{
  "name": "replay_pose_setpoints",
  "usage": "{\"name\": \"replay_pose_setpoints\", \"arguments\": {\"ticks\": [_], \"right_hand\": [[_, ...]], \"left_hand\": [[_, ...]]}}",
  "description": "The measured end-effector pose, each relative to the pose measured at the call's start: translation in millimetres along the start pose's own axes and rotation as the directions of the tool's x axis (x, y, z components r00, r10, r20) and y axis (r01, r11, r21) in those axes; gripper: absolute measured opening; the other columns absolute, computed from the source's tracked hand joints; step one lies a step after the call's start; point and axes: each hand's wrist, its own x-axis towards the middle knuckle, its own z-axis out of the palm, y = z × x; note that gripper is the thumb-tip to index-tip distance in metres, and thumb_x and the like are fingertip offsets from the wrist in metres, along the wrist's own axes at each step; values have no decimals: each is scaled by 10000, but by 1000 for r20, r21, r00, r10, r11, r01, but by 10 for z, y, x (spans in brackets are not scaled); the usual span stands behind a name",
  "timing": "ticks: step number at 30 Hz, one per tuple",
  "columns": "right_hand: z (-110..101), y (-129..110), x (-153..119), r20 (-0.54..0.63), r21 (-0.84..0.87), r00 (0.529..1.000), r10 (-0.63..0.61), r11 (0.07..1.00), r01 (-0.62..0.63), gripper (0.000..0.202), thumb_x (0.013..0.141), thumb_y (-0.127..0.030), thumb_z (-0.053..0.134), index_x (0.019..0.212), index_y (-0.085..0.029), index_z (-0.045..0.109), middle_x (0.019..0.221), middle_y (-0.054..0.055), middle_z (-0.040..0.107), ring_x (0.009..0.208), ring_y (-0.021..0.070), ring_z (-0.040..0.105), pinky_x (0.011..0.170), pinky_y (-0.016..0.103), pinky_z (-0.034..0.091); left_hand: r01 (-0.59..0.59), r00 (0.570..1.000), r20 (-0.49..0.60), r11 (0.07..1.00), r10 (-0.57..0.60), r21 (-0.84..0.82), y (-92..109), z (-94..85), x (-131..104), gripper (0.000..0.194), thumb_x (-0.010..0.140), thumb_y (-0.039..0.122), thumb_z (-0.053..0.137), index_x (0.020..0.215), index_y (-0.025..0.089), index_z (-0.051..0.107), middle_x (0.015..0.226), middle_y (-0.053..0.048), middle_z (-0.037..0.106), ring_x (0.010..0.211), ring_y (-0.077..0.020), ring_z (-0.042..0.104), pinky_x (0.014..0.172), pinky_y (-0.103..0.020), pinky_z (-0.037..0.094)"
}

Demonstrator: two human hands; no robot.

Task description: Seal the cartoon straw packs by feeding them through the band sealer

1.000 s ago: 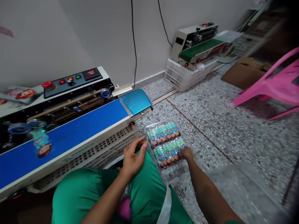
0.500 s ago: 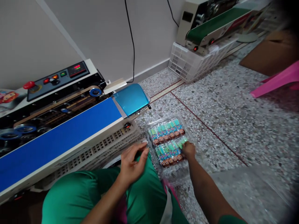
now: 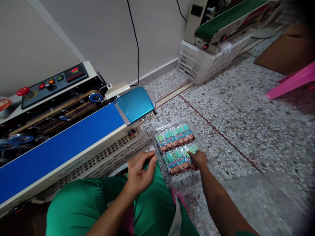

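Note:
My left hand (image 3: 142, 168) rests on my green-clad knee, holding nothing, its fingers loosely curled and the thumb apart. Over the lower right of a clear plastic tray (image 3: 182, 186) on the floor is my right hand (image 3: 199, 159). Its thumb is stretched out across the end packet (image 3: 193, 148), and its fingertips are partly hidden. Small clear packets of doll-shaped pieces with green and blue bodies and brown heads lie in two rows, an upper row (image 3: 174, 137) and a lower row (image 3: 178, 160).
A sealing machine with a blue belt (image 3: 73, 141) and a blue end plate (image 3: 135, 104) stands on a crate at left. Another machine with a green belt (image 3: 221, 24) sits over a white crate (image 3: 192, 62). At right are cardboard (image 3: 285, 49), a pink plastic leg (image 3: 290, 83) and plastic sheeting (image 3: 265, 196).
The end packet now lies closer in line with the lower row. My right hand has shifted slightly down, its thumb spread away from the fingers. The left hand has stayed on the knee.

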Motion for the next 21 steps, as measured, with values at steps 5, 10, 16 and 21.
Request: {"name": "replay_pose_setpoints", "arguments": {"ticks": [5, 10, 16, 21], "right_hand": [[6, -89, -169, -47, -53, 998, -42, 998, 40, 734, 690, -709, 514, 1095, -99, 562, 1104, 233, 589, 1111, 373, 513, 889, 473, 365], [120, -184, -302, -24, -27, 999, -46, 999, 45, 768, 662, -739, 510, 1077, -95, 567, 1062, 216, 627, 1060, 364, 558, 877, 460, 378], [273, -301, -409, 31, 40, 992, -123, 992, 121, 625, 681, -654, 558, 1014, -126, 597, 942, 169, 673, 951, 318, 623, 788, 388, 419], [354, -228, -462, -17, 154, 990, -139, 978, 140, 602, 733, -584, 538, 1120, -123, 543, 874, 128, 679, 883, 284, 633, 747, 340, 416]], "left_hand": [[-5, 1000, 9, 1000, 5, -6, 7, 14, -3, 188, 779, 153, 628, 958, 203, 659, 793, -33, 716, 719, -169, 668, 661, -268, 508], [-1, 1000, 14, 1000, 1, -19, 21, 14, -7, 181, 785, 148, 617, 950, 206, 662, 765, -31, 713, 702, -170, 665, 650, -271, 508], [-10, 1000, 6, 999, 10, -36, 31, -2, -8, 183, 783, 134, 615, 946, 202, 663, 765, -27, 710, 689, -160, 661, 639, -258, 502], [20, 1000, -6, 999, -20, -31, 34, -21, -13, 159, 786, 153, 611, 924, 199, 674, 753, -29, 713, 682, -162, 662, 638, -257, 502]]}}
